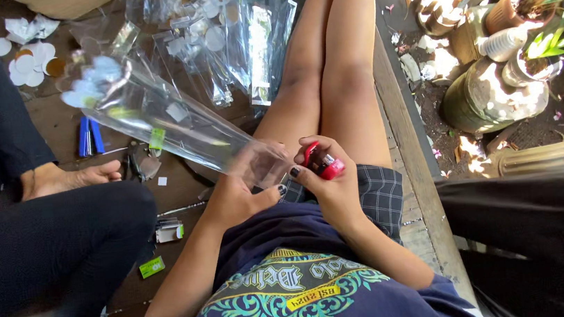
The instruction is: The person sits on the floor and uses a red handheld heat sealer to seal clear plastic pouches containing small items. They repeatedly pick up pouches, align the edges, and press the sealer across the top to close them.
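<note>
My left hand [240,191] grips the narrow end of a long clear plastic sleeve [159,115], which slants up and to the left and carries white round pieces at its wide end. My right hand [329,174] is closed around a small red stapler [323,163], held close to the sleeve's narrow end above my lap. My bare legs stretch forward over the wooden floor.
Several clear plastic bags [227,38] lie in a pile ahead. White paper circles [24,63] and blue sticks [89,135] lie on the floor at left. Another person's legs in dark trousers [60,238] sit at left. Potted plants [526,21] stand beyond the floor edge at right.
</note>
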